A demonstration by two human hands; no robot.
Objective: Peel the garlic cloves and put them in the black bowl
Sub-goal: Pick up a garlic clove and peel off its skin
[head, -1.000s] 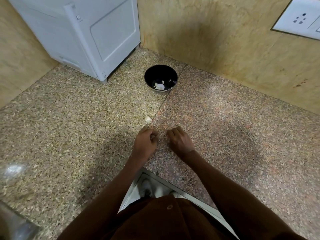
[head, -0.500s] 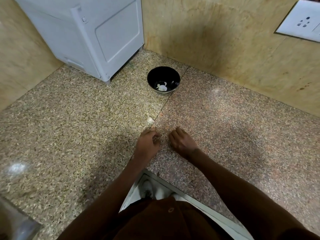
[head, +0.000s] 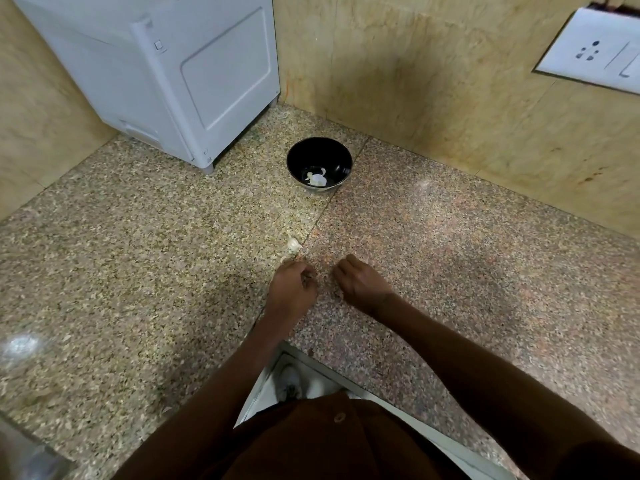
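No readable text, labels, brands or numbers appear anywhere, neither on the white appliance nor on the wall socket plate.

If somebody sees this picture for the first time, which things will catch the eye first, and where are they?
Most striking is the black bowl near the back corner of the speckled counter, with pale garlic pieces inside. Nearer the person, the left hand and right hand lie on the counter, fingers curled. A white garlic piece lies just beyond the left hand.

The curled fingers of the left hand and the right hand are hiding whatever they may be holding.
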